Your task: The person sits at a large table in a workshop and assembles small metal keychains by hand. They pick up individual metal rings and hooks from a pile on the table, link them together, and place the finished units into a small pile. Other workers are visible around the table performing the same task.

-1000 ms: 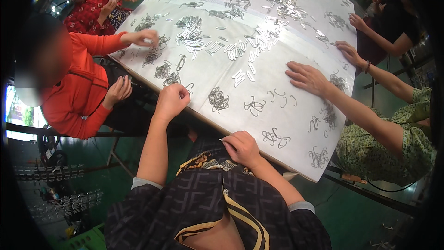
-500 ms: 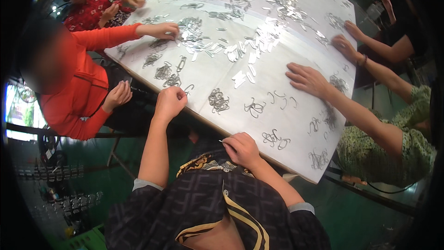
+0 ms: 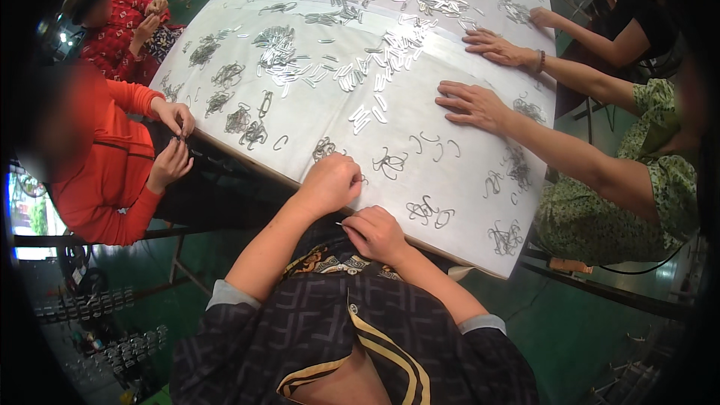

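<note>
- The left hand [image 3: 330,182] is resting curled at the near edge of the table [image 3: 480,202], fingers closed over small wire hooks [image 3: 324,148]; what it grips cannot be told.
- The right hand [image 3: 375,232] is pinching a thin wire piece [image 3: 341,224] just off the edge.
- A co-worker's hand [image 3: 474,105] is lying flat nearby.

Silver metal hooks [image 3: 390,161] on a white table cover [image 3: 465,202].
</note>
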Demonstrator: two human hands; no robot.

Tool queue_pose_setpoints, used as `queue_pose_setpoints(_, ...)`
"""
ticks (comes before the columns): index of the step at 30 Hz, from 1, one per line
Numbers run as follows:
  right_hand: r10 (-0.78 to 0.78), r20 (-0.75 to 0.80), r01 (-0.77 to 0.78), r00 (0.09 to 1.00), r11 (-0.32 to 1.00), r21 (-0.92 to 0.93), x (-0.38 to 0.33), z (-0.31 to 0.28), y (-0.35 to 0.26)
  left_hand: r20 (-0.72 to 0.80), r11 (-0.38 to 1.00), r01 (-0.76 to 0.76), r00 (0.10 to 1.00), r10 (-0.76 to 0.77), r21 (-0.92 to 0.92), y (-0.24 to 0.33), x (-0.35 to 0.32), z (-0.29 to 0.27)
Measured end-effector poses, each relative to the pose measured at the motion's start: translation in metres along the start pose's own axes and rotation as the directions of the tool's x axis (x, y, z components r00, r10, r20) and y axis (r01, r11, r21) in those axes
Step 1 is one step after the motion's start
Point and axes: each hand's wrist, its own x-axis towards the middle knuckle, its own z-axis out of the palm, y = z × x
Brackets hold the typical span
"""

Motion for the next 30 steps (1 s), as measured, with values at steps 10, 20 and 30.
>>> queue_pose_setpoints(10,0.008,-0.027,-0.008,1.0,1.0,0.002,0.004,-0.003,-0.001,-0.245,0.967,0.227,0.937,-0.25,-0.119,-0.036,-0.001,-0.034)
queue_pose_setpoints(20,0.009,-0.019,-0.009,1.0,1.0,0.001,0.004,-0.002,-0.002,-0.348,0.833,0.499,0.845,-0.406,0.238,-0.108,-0.028,-0.063)
queue_pose_setpoints(30,0.01,-0.031,-0.009,0.999,1.0,0.028,0.004,-0.002,-0.002,-0.224,0.731,0.432,0.901,-0.371,0.527,-0.115,-0.003,-0.053)
